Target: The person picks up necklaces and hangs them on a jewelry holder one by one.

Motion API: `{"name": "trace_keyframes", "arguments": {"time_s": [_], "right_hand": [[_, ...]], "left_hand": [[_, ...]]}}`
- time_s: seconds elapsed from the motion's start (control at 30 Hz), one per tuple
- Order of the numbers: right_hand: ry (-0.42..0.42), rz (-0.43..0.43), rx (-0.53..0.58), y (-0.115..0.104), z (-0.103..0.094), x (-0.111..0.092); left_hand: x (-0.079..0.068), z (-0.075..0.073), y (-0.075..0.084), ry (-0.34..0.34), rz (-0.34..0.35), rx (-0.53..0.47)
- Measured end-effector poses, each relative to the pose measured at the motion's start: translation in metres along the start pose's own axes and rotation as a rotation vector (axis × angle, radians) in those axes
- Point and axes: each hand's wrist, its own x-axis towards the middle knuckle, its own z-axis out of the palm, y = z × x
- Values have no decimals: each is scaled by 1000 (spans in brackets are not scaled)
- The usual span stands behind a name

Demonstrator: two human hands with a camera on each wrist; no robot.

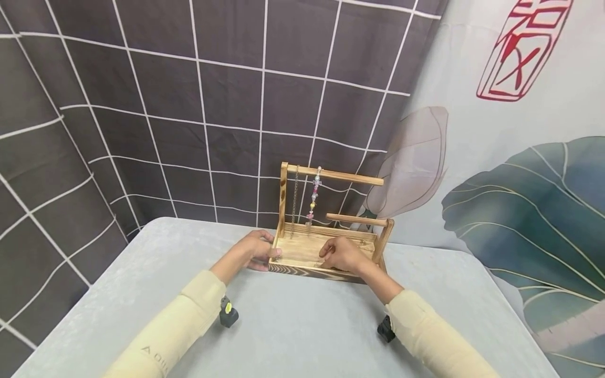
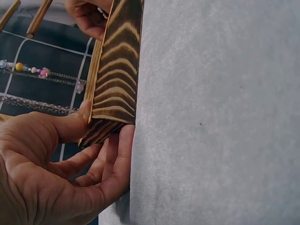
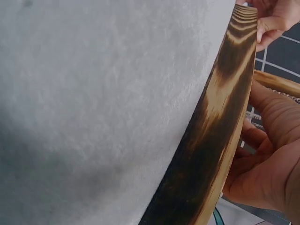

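Both forearms are covered by pale cream sleeves [image 1: 435, 336], finished with broad cuffs [image 1: 205, 290]. The left sleeve [image 1: 177, 317] is printed with a dark triangular mark and lettering [image 1: 155, 358]. Below the cuffs, small black boxy devices [image 1: 230, 317] are seen, the left one being marked with a yellow patch [image 1: 229, 307].

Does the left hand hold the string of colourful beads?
No, the left hand grips the wooden tray; the beads hang from the upper bar.

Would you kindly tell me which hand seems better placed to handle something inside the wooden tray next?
Probably the right hand: it reaches inside the wooden tray, over its floor. The left hand grips the tray's left end, so it seems better suited to steadying.
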Motion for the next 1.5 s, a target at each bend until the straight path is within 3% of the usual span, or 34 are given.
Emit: {"name": "trace_keyframes", "arguments": {"time_s": [0.17,0.33,0.57,0.67,0.77,0.83,0.97,1.07,1.2,1.5], "right_hand": [[14,-50,-48,13,-7,10],[58,-3,-114,15,-16,16],[85,-70,-191,73,-9,54],[91,-77,-202,88,-5,61],[82,-81,-188,89,-6,60],[72,-74,-171,76,-10,50],[77,-49,-95,42,-17,24],[77,26,75,25,-21,11],[68,114,335,21,-22,10],[44,69,526,26,-22,11]], "left_hand": [[2,-1,-2,-2,-2,-21],[1,-3,-3,3,1,-26],[0,-1,-3,-4,10,-23],[0,0,-3,-7,7,-25],[0,1,-3,-9,5,-24],[1,1,-2,-11,5,-23],[3,-1,-2,-12,2,-19],[5,-3,-3,-14,4,-10],[8,-3,-3,-14,1,-4],[7,-3,-3,-25,1,-8]]}}
